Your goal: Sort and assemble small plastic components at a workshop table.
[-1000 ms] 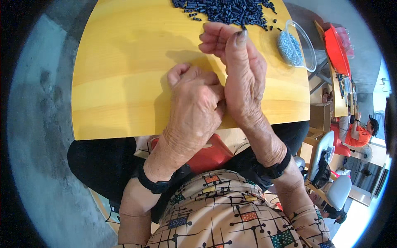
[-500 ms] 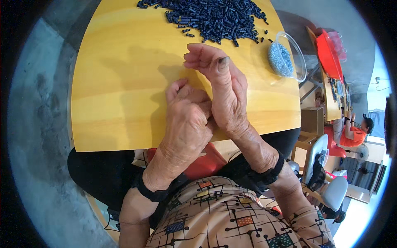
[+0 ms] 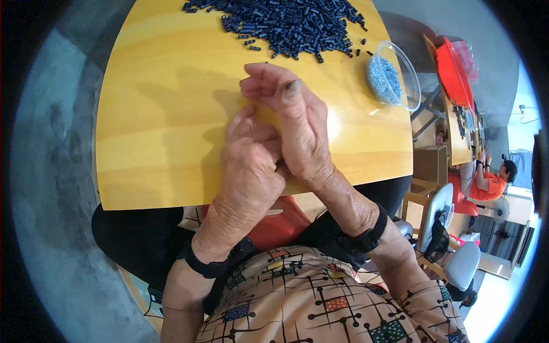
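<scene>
Dark-blue heap (image 3: 291, 26) stays untouched; above the desk's (image 3: 143, 51) near edge, curled left hand (image 3: 250, 163), grip hidden, and loosely cupped right hand (image 3: 306, 131) drift left.

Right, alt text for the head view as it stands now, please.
A person's curled left hand rests against the base of their loosely open right hand over a yellow table; no held object shows. Beyond lie a heap of small dark parts and, to its right, a clear tub of light-blue bits.
</scene>
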The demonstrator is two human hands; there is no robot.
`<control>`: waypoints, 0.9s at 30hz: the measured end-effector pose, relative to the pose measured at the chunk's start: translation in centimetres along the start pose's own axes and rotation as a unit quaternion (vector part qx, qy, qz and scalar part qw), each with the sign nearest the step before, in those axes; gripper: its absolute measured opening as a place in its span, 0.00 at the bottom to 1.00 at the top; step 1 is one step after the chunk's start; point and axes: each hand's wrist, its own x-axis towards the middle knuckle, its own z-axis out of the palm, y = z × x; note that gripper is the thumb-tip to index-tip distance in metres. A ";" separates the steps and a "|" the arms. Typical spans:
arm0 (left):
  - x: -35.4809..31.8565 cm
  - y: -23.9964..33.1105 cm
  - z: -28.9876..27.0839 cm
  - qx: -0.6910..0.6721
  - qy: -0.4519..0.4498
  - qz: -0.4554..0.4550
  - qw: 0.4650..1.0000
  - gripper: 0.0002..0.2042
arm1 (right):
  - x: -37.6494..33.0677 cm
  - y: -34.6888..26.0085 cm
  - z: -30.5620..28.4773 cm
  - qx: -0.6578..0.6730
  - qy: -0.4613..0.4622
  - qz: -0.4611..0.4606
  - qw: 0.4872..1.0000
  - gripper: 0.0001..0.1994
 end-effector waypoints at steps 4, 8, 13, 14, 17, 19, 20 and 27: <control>0.0 0.1 -0.1 0.012 0.001 0.000 1.000 0.06 | 0.0 0.3 0.0 0.005 -0.009 -0.028 1.000 0.30; 0.0 0.3 0.0 0.022 -0.021 -0.003 1.000 0.05 | -0.3 0.3 -0.1 0.033 0.008 -0.022 0.999 0.27; -0.2 0.2 -0.2 0.003 -0.022 0.010 1.000 0.06 | -0.2 0.6 0.3 0.053 0.030 -0.033 0.998 0.21; -0.1 0.2 -0.4 0.018 -0.039 0.020 0.999 0.07 | -0.1 0.4 0.3 0.049 0.034 -0.033 0.998 0.21; 0.1 0.7 -0.6 0.005 -0.034 0.003 0.999 0.09 | -0.3 0.0 0.1 0.033 0.047 -0.044 0.997 0.20; 0.2 0.6 -0.5 0.017 -0.029 0.007 0.999 0.10 | -0.1 0.3 -0.2 -0.011 -0.016 -0.040 0.999 0.25; 0.1 0.5 -0.5 0.033 -0.021 0.007 0.999 0.11 | -0.1 0.3 -0.2 -0.014 -0.011 -0.045 0.999 0.25; -0.2 0.7 -0.3 0.036 -0.048 -0.038 0.998 0.12 | -0.2 -0.3 -0.6 0.026 0.004 -0.067 0.997 0.14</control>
